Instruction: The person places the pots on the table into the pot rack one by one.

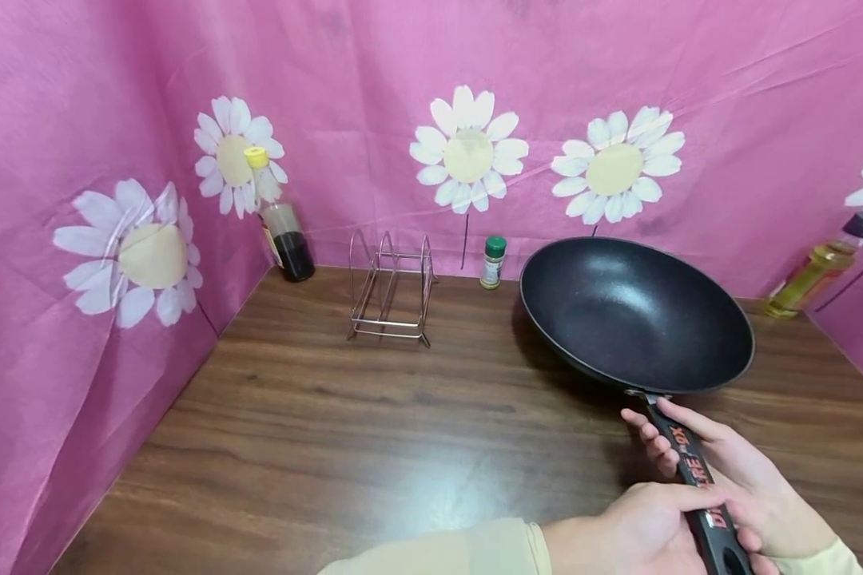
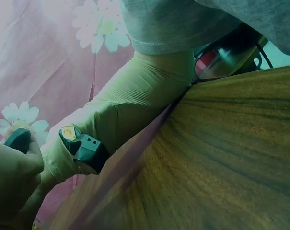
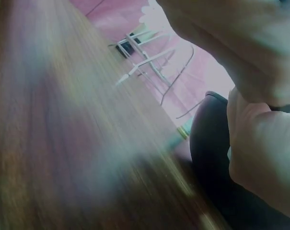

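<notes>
A black wok [image 1: 633, 311] with a long dark handle [image 1: 690, 463] tilts toward me at the right of the wooden table. My right hand [image 1: 755, 479] grips the handle near the pan, thumb on top and fingers underneath. Closer to the handle's end, my left hand [image 1: 647, 527] holds it with the thumb laid across. In the right wrist view, part of the wok [image 3: 209, 153] appears behind the hands. The handle's dark end [image 2: 19, 139] pokes out of a hand in the left wrist view. Whether the wok's base touches the table cannot be told.
Along the back stand a metal wire rack [image 1: 388, 323], a green-capped seasoning jar [image 1: 492, 263] and a yellow-capped bottle of dark liquid [image 1: 292, 251]. At the far right is a bottle of yellow oil [image 1: 813, 275]. A pink flowered cloth [image 1: 359, 96] borders the wooden table [image 1: 331, 431].
</notes>
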{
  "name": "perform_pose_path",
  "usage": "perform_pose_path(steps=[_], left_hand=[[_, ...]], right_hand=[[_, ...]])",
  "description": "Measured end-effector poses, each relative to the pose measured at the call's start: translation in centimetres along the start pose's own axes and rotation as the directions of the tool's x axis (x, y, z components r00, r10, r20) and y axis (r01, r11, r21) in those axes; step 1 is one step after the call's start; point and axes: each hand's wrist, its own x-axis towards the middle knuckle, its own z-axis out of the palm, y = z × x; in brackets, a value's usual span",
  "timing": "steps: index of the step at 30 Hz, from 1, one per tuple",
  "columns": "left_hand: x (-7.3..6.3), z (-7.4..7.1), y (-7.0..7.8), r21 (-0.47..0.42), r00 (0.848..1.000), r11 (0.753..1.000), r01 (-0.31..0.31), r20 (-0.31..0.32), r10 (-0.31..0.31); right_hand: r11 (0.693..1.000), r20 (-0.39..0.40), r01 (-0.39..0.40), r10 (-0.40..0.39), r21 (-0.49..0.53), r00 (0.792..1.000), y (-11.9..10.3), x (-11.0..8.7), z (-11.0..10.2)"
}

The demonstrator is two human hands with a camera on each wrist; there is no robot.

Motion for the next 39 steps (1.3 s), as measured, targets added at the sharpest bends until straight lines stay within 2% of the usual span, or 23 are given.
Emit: perform_pose_path(steps=[4,7,13,19,24,26,31,34,36,39], left_hand=[[-0.2,0.0,-0.1,-0.097,1.000,0.995,-0.008,-0.031,0.005],[-0.2,0.0,-0.2,-0.120,0.997,0.992,-0.044,-0.062,0.037],[-0.4,-0.1,-0.1,-0.058,0.993,0.993,-0.107,-0.051,0.104],[-0.9,-0.8,-0.1,0.027,0.984,0.984,-0.174,0.043,0.173],[-1.5,-1.2,0.2,0.064,0.961,0.967,-0.246,0.143,0.235],[-1.9,-1.5,0.5,0.071,0.952,0.963,-0.259,0.187,0.242],[-3.6,-2.2,1.8,0.083,0.931,0.957,-0.277,0.268,0.246],[-4.8,-2.3,2.5,0.093,0.916,0.952,-0.293,0.311,0.252],[-5.7,-2.2,3.0,0.093,0.900,0.947,-0.309,0.349,0.259],[-7.0,-2.0,3.9,0.090,0.864,0.940,-0.330,0.429,0.262]], right_hand=[[0.998,0.043,0.017,-0.019,0.060,0.999,0.1,-0.1,0.1],[0.997,0.056,0.030,-0.034,0.073,0.998,0.1,-0.1,0.1],[0.998,0.049,0.066,-0.066,0.001,0.997,0.0,0.4,0.1],[0.992,0.071,0.092,-0.086,-0.088,0.994,0.4,0.7,0.1],[0.988,0.102,0.120,-0.110,-0.098,0.989,0.7,1.4,0.5],[0.986,0.104,0.135,-0.124,-0.102,0.987,0.9,1.8,0.9],[0.979,0.091,0.166,-0.156,-0.121,0.984,1.4,3.4,2.2],[0.971,0.109,0.186,-0.171,-0.149,0.979,1.7,4.4,3.2],[0.967,0.136,0.207,-0.187,-0.151,0.973,1.9,5.0,4.0],[0.957,0.200,0.260,-0.232,-0.125,0.952,2.3,6.2,5.3]])
